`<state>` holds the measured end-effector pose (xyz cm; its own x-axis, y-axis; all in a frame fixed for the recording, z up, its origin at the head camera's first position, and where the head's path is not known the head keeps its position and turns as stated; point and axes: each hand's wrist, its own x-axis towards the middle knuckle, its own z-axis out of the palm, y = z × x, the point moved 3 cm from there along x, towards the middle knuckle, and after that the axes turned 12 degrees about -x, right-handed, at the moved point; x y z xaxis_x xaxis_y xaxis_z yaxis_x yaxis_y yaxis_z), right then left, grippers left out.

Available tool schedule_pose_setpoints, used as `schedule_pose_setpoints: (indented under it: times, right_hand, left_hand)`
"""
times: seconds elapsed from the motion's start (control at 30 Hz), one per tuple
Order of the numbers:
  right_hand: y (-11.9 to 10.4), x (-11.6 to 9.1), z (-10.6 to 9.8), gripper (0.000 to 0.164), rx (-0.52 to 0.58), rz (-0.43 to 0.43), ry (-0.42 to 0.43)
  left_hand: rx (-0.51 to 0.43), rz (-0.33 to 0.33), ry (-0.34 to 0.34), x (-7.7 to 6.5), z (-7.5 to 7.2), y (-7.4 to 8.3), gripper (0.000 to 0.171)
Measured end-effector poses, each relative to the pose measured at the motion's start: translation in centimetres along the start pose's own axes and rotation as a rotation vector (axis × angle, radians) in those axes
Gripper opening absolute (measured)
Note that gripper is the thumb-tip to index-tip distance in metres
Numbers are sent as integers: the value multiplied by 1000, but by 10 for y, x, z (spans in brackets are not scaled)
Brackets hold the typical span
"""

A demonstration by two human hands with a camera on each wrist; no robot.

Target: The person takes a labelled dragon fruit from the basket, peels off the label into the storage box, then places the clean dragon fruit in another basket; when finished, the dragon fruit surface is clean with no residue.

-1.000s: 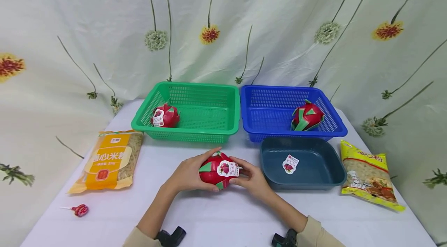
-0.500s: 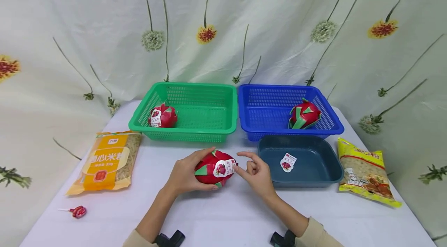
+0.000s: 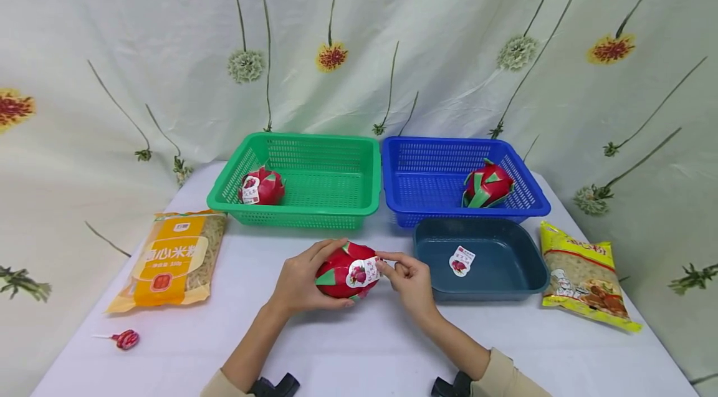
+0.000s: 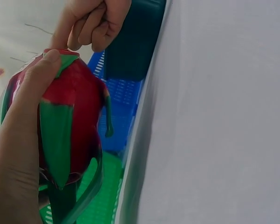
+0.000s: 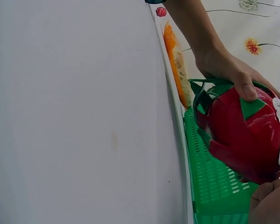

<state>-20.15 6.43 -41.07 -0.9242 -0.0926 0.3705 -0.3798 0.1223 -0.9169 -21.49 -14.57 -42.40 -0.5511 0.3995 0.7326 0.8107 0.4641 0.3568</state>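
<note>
One glossy, red-and-green, egg-shaped dragon fruit (image 3: 339,268), held in the left grip (image 3: 298,278) over the white table (image 3: 348,350), seems light, stiff and slippery, best cupped round its middle, though whether the right grip (image 3: 414,283) pinches its printed white sticker (image 3: 359,273) is unclear

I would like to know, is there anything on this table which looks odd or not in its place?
Nothing appears spilled or damaged. One slightly odd thing: a loose-looking sticker sits askew inside the dark tray, with no fruit there. It resembles the label on the held dragon fruit.
</note>
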Motion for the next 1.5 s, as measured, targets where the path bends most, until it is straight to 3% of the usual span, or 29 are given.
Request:
schedule_pose_setpoints:
  times: [0.2, 0.43, 0.57, 0.83, 1.0, 1.17, 1.3, 1.4, 1.5]
  right_hand:
    - [8, 2, 0, 15, 45, 102, 16]
    - [19, 1, -3, 14, -69, 94, 0]
    - [16, -1, -4, 15, -58, 102, -40]
    - [-10, -8, -6, 9, -83, 60, -67]
    - [-17, -13, -8, 7, -118, 53, -64]
    - [-21, -23, -13, 4, -141, -20, -87]
    - [-25, -26, -29, 4, -72, -146, -81]
    - [-34, -20, -53, 7, -34, -237, -18]
    - [-41, -9, -85, 7, -109, -248, 58]
  left_hand:
    - [27, -14, -26, -2, 2, -1, 95]
    - [23, -84, -58, -4, 5, -6, 96]
    - [24, -99, -75, -6, 6, -7, 95]
    - [1, -120, -87, -9, 10, -10, 95]
    - [-67, -126, -93, -9, 12, -12, 95]
    - [-109, -130, -104, -9, 14, -13, 96]
    - [-111, -160, -106, -7, 14, -16, 96]
    - [-103, -205, -106, -7, 12, -20, 96]
    - [-94, -231, -117, -10, 10, -21, 96]
